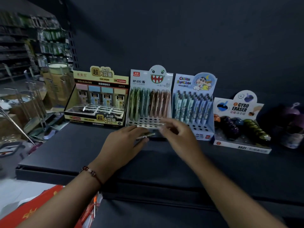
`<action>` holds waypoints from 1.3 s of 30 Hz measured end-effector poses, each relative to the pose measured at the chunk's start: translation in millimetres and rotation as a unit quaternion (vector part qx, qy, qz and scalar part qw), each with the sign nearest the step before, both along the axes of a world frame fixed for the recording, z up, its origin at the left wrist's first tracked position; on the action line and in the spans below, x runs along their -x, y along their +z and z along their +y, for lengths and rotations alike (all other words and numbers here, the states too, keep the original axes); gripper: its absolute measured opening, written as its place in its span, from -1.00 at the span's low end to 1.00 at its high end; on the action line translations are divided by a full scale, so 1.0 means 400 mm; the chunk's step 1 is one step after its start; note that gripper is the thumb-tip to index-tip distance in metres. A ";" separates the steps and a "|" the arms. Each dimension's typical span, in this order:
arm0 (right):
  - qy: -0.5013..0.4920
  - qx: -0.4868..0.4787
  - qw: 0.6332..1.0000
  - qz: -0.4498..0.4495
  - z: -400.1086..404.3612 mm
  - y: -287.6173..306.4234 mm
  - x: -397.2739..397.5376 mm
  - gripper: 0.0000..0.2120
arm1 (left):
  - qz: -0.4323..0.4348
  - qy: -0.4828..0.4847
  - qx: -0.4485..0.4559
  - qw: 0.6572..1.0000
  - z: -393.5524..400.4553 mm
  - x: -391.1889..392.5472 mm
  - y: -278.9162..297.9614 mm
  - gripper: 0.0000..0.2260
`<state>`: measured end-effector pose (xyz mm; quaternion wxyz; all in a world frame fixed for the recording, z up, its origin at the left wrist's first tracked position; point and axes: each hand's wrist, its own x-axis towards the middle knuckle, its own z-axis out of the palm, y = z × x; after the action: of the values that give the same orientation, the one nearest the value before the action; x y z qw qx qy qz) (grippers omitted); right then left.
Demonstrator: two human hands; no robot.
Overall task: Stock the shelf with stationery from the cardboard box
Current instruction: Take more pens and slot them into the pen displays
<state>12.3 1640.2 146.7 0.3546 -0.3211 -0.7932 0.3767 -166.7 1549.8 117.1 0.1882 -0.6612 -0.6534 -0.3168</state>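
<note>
Fingers of the left hand (pixel 127 140) are pinching a pen (pixel 145 136) just in front of the monster-face pen display (pixel 148 99), while the right hand (pixel 177 132), blurred, is hovering beside it with fingers loosely spread, holding nothing visible. Flanking that display on the dark shelf (pixel 82 150) are standing a lead-refill box (pixel 98 97) to its left and, to its right, a cartoon pen display (pixel 194 104) and a gyro eraser tray (pixel 240 122). Restocking appears to be under way; slotting the pen upright into an empty front hole likely calls for tilting it tip-down.
</note>
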 end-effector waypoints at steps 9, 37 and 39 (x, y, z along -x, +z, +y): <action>0.085 0.134 0.984 0.076 -0.012 -0.052 0.022 -0.90 | 0.005 -0.059 0.004 0.998 0.001 0.007 -0.011 -0.75; 0.010 -0.096 0.986 0.139 0.084 0.148 0.222 -0.77 | -0.021 0.030 0.092 0.995 -0.157 0.061 -0.029 -0.59; 0.020 -0.108 0.988 0.109 0.093 0.141 0.243 -0.77 | -0.026 0.035 0.093 0.995 -0.157 0.061 -0.029 -0.59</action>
<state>-84.7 1677.6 203.2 0.4641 -0.2216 -0.7922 0.3286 -191.1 1486.8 105.4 0.1194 -0.6442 -0.7074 -0.2651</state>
